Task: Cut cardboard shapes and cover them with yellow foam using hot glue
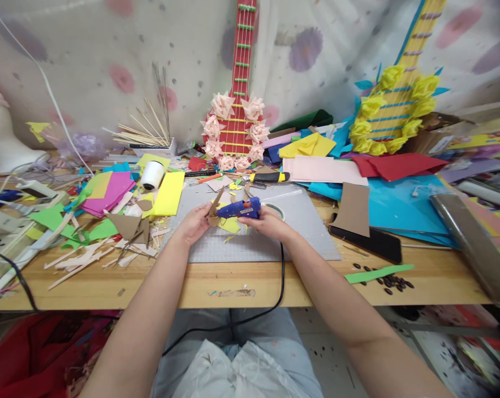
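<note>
My right hand [265,222] is closed around a blue hot glue gun [244,209], its nozzle pointing left. A black cord runs from it down over the table edge. Pinched in my left hand [196,222] is a piece of brown cardboard [215,209], right at the glue gun's tip. Both hands are just over the grey cutting mat [312,243]. Under the glue gun lie yellow paper scraps [230,225]. A roll of tape [278,211] rests beyond my right hand, partly hidden by it.
A red paper guitar [240,124] with pink flowers and a yellow one [389,113] lean at the back. Left are paper scraps [84,257] and a white cylinder [152,176]. A yellow-black utility knife [270,177], a black phone [366,237] and small dark beads [393,283] lie around.
</note>
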Action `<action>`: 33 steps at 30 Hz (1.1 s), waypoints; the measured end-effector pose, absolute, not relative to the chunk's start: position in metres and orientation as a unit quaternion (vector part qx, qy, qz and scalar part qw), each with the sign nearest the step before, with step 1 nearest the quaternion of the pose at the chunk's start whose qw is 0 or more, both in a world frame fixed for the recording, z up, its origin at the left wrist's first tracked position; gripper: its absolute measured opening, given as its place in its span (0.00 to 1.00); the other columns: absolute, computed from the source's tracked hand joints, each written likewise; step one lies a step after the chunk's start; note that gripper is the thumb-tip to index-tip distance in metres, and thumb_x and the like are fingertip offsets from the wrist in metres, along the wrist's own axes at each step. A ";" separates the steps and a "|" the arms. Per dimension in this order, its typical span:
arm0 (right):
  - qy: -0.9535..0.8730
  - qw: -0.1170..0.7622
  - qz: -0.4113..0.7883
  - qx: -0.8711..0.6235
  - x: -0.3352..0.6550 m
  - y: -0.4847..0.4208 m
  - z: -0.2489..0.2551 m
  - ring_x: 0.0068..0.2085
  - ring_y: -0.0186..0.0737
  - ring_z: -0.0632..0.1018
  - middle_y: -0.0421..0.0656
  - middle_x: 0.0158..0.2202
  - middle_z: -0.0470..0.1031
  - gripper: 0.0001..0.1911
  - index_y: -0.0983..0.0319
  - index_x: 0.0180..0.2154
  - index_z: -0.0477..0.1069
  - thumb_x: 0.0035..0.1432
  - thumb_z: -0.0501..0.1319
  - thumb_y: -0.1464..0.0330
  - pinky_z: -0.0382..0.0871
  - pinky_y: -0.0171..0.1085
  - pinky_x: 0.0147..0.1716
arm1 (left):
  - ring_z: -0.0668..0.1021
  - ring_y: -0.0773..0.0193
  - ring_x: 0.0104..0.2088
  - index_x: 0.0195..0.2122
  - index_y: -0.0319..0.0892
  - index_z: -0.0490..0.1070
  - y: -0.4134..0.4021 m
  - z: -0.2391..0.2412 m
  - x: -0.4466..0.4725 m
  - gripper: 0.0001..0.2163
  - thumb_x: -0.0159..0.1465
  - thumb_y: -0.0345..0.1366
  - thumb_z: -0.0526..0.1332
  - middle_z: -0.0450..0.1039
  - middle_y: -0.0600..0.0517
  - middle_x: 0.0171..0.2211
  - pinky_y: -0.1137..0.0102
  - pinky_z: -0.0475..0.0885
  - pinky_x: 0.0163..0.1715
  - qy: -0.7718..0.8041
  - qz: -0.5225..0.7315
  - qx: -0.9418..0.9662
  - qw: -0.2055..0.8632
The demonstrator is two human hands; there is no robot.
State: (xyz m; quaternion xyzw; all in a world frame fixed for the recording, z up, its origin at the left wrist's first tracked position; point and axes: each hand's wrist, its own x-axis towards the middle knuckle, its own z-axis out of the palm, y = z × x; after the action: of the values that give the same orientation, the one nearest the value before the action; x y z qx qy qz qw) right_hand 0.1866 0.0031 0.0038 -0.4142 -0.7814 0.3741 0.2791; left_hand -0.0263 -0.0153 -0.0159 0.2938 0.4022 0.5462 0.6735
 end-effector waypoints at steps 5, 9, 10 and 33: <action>-0.788 0.274 0.375 -0.403 0.186 0.003 0.004 0.37 0.39 0.74 0.41 0.36 0.76 0.21 0.60 0.44 0.72 0.50 0.60 0.56 0.65 0.36 0.39 | 0.77 0.65 0.29 0.33 0.33 0.76 -0.014 -0.016 -0.026 0.08 0.58 0.33 0.61 0.77 0.47 0.30 0.71 0.70 0.33 0.408 0.552 0.280 0.672; -0.798 0.240 0.364 -0.416 0.186 0.002 0.006 0.35 0.38 0.74 0.41 0.33 0.75 0.22 0.60 0.43 0.72 0.50 0.59 0.54 0.64 0.36 0.36 | 0.76 0.65 0.28 0.34 0.33 0.75 -0.014 -0.018 -0.028 0.08 0.58 0.33 0.61 0.76 0.47 0.28 0.70 0.70 0.32 0.410 0.553 0.279 0.670; -0.800 0.232 0.361 -0.420 0.187 0.002 0.006 0.35 0.38 0.73 0.41 0.32 0.75 0.22 0.60 0.43 0.73 0.50 0.59 0.54 0.64 0.36 0.35 | 0.76 0.65 0.28 0.34 0.34 0.75 -0.014 -0.018 -0.029 0.08 0.58 0.33 0.61 0.76 0.47 0.28 0.70 0.70 0.32 0.410 0.553 0.278 0.670; -0.808 0.220 0.346 -0.422 0.190 0.005 0.001 0.31 0.36 0.71 0.39 0.27 0.72 0.20 0.59 0.40 0.74 0.50 0.59 0.53 0.62 0.34 0.32 | 0.72 0.73 0.23 0.33 0.32 0.74 -0.014 -0.011 -0.028 0.10 0.62 0.32 0.55 0.71 0.51 0.22 0.77 0.70 0.28 0.401 0.593 0.202 0.668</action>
State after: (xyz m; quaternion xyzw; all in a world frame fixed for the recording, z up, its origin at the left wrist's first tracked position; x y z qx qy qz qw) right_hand 0.1901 0.0051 0.0012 -0.4224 -0.8084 0.3461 0.2198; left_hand -0.0279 -0.0145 -0.0113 0.2016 0.4011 0.5935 0.6680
